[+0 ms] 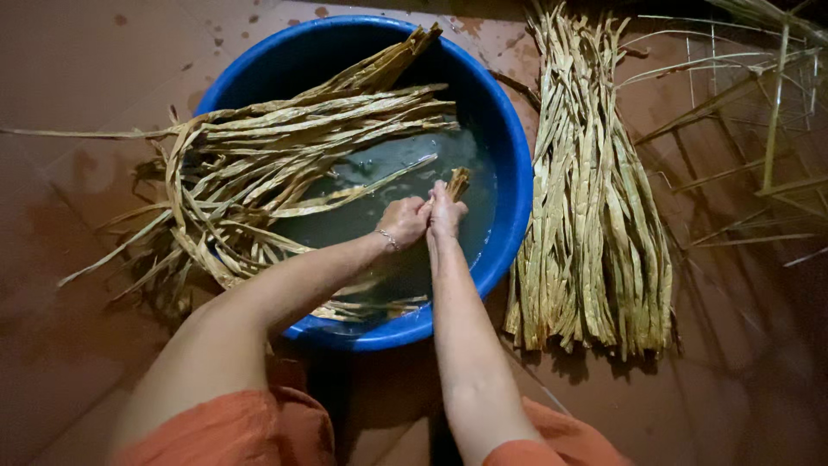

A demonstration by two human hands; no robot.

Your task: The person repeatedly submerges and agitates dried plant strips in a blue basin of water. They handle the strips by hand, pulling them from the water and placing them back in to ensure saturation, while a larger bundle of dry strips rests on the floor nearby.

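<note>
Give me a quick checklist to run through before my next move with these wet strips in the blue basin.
1. Both hands on one strip: left hand and right hand meet on the small bundle end: ok.
2. Water in the blue basin: ok, murky.
3. Soaking strips fully under water: not ok, most drape over the left rim.
4. Laid-out bundle apart from the basin: not ok, it touches the right rim.
5. Floor dry: not ok, wet spots show.
</note>
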